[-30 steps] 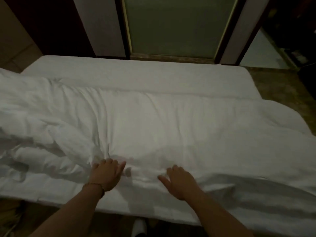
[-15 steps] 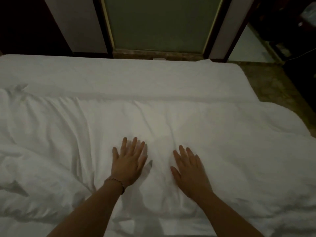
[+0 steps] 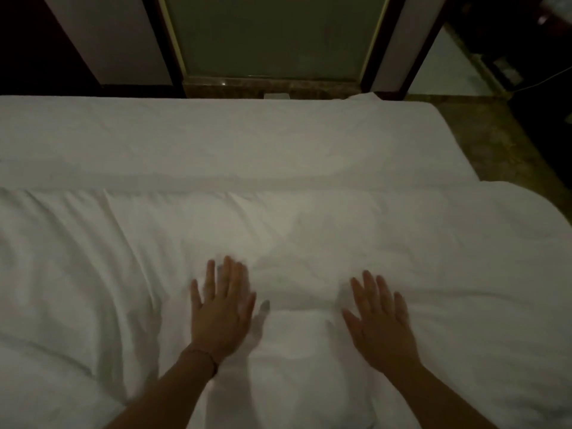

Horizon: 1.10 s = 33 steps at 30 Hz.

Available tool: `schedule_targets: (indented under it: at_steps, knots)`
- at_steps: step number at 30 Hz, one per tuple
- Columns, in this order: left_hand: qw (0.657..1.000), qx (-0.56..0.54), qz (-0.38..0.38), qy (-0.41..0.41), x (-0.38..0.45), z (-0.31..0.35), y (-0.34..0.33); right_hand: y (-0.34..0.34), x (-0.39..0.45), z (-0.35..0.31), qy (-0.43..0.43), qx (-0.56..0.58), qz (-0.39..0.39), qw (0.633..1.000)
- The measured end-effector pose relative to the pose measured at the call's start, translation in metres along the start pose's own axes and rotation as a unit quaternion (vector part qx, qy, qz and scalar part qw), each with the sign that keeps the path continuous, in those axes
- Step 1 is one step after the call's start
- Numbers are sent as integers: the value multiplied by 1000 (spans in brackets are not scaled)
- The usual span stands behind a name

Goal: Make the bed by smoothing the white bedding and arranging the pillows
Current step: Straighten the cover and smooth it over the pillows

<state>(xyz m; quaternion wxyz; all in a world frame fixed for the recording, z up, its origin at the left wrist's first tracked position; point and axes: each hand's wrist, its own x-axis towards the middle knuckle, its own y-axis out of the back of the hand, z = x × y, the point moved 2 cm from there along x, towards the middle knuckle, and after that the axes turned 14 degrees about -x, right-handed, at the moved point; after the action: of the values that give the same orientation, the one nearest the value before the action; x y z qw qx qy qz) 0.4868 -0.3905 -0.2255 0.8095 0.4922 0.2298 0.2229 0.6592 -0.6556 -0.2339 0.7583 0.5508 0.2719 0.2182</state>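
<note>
In dim light, a person leans over a bed (image 3: 216, 134) whose white duvet (image 3: 309, 230) covers its near part, from the left edge of the view across to the bed's right side. At the left the duvet lies in long soft creases that run from the near edge toward the middle of the bed. The left hand (image 3: 221, 311), with a thin bracelet (image 3: 205, 357) at the wrist, lies flat and open on the duvet near the bed's near edge, fingers (image 3: 227, 274) stretched out and pointing toward the far edge; it grips nothing. A low ridge of gathered fabric sits between the two hands. The right hand (image 3: 379, 317) is also spread open, palm down on the duvet, fingers fanned and slightly blurred, holding nothing. Both bare forearms enter from the near edge of the view. To the right the duvet lies smoother and drapes over the bed's right edge. Beyond the duvet's far fold, a flat white sheet (image 3: 309, 140) covers the bed up to its far edge, where a small corner of white cloth pokes up near the far right corner. Behind the far edge stand a green panel (image 3: 272, 35) in a dark frame and pale wall sections to either side. A patterned floor (image 3: 495, 144) shows past the bed's right edge. Pillows cannot be made out in this view.
</note>
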Motion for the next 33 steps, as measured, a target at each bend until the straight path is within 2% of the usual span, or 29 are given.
schedule_targets:
  at_steps: [3, 6, 8, 10, 12, 15, 17, 21, 23, 25, 27, 30, 33]
  knots:
    - [997, -45, 19, -58, 48, 60, -4, 29, 47, -36, 46, 45, 57, 996]
    - [998, -34, 5, -52, 86, 92, -28, 22, 89, -50, 69, 69, 68, 993]
    - [1000, -7, -3, -25, 91, 77, -45, 7, 102, -41, 76, 60, 74, 993]
    - [1000, 23, 5, -2, 80, 49, -55, -16, 104, -9, 86, 38, 69, 993]
    - [999, 39, -1, 16, 73, 35, -70, -51, 102, 50, 59, 29, 47, 997]
    - [997, 50, -37, 45, 66, 34, -81, -88, 80, 143, 11, 14, 8, 1000]
    - [996, 37, -34, 74, 72, 48, -85, -93, 78, 179, 28, -2, -2, 1000]
    - [997, -35, 10, 73, 120, 132, -93, -69, 122, 191, 63, -6, 37, 997]
    - [998, -44, 22, 35, 149, 192, -103, -49, 148, 182, 76, 7, 71, 995]
    - [998, -44, 23, -37, 177, 254, -117, -33, 176, 175, 86, 10, 98, 991]
    - [996, -31, -4, -82, 200, 302, -135, -32, 202, 176, 103, 0, 93, 990]
    - [998, 8, -24, -51, 217, 323, -163, -59, 225, 209, 111, 4, 86, 990]
    - [998, 43, 6, -51, 218, 303, -180, -85, 233, 264, 101, -10, 97, 990]
